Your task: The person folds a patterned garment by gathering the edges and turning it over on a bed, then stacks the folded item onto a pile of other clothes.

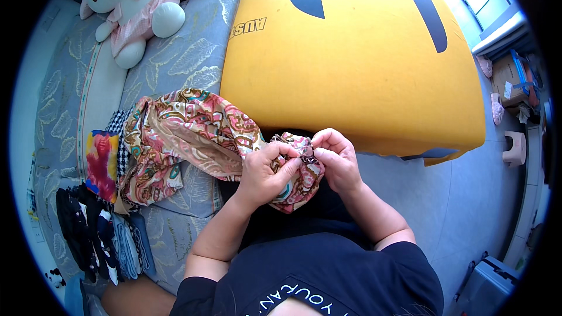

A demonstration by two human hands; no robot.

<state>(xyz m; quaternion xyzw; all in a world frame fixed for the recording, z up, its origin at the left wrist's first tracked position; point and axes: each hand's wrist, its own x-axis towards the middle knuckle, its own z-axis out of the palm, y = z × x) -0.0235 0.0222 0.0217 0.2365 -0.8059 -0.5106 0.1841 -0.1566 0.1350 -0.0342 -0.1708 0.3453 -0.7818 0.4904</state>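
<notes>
A patterned garment (193,134) in pink, cream, brown and teal stretches from the sofa across to my lap. Its gathered end is bunched between my two hands, with a small dark, crinkled edge showing at the fingertips. My left hand (264,177) is closed on the cloth, thumb and index finger pinching the gathered edge. Opposite it, my right hand (338,161) pinches the same edge between thumb and forefinger. The kind of garment cannot be made out from the bunched folds.
The grey leaf-patterned sofa (170,76) holds a plush toy (137,11), a tie-dyed folded cloth (102,161), a houndstooth cloth (120,123), dark clothes (85,231) and folded jeans (126,246). A yellow-covered table (351,64) stands ahead. Rightward are a stool (514,147) and a suitcase (489,287).
</notes>
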